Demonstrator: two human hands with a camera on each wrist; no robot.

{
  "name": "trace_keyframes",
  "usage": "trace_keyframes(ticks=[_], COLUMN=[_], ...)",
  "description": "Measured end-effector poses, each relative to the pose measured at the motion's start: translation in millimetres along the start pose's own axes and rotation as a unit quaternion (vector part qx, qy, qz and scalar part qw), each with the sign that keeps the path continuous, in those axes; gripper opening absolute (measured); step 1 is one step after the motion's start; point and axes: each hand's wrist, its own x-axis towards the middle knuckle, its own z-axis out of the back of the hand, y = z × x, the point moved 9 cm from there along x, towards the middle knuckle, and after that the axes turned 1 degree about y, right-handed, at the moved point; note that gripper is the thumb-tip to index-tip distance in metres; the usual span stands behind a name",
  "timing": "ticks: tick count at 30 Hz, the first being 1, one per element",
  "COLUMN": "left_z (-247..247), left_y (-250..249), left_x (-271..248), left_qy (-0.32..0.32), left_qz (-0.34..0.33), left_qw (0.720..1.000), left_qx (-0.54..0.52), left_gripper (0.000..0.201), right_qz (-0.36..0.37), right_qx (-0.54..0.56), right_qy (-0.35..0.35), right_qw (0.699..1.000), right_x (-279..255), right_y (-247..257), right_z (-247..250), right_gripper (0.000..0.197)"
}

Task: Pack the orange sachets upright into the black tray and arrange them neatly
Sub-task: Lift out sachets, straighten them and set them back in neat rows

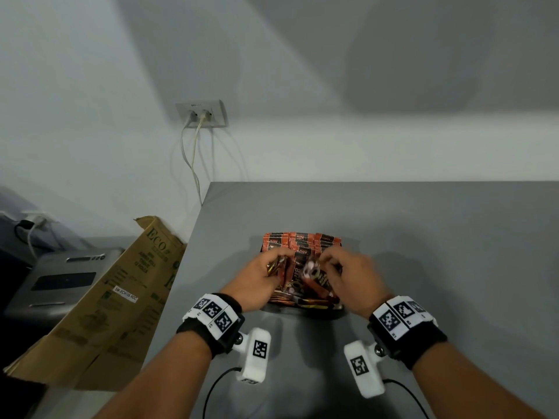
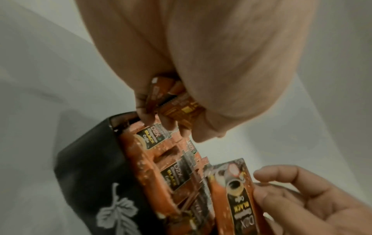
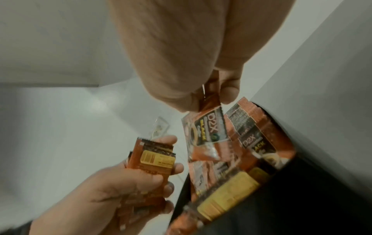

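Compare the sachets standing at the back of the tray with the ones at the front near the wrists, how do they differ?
The back sachets stand upright in tidy rows; the front sachets lie flat and jumbled. The back sachets show their top edges in line, while the front sachets point different ways. Both groups are orange and sit in the black tray. The left hand grips a bunch of sachets; the right hand pinches one.

Left grip [image 1: 257, 278], right grip [image 1: 352, 275]: both pinched.

orange sachets [image 1: 302, 246], black leaf-printed tray [image 2: 90, 174], grey table [image 1: 423, 237]
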Motion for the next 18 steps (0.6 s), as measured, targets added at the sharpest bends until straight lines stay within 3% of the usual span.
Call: trace_keyframes(ticks=[4, 8, 12, 18], left_z=[3.8, -7.5, -26.4, -23.3], left_y=[3.9, -11.9, -30.2, -27.8], left_x=[4.2, 8.5, 12.2, 14.6], left_qy=[-0.048, -0.077, -0.061, -0.12], left_qz=[0.033, 0.036, 0.032, 0.015], left_qw=[0.983, 0.93, 0.883, 0.869], left_qx=[-0.175, -0.357, -0.464, -0.48], left_gripper=[0.04, 0.022, 0.031, 0.053], right_qz=[-0.055, -0.114, -0.102, -0.099], right_qx=[0.142, 0.315, 0.36, 0.338], right_qy=[-0.056, -0.021, 0.013, 0.033], right_qw=[0.987, 0.942, 0.927, 0.936], right_x=[5.2, 4.3, 3.1, -0.1], right_y=[-4.0, 5.5, 21.0, 17.0], right_z=[21.8, 19.3, 7.3, 0.1], right_gripper=[0.031, 0.05, 0.048, 0.053])
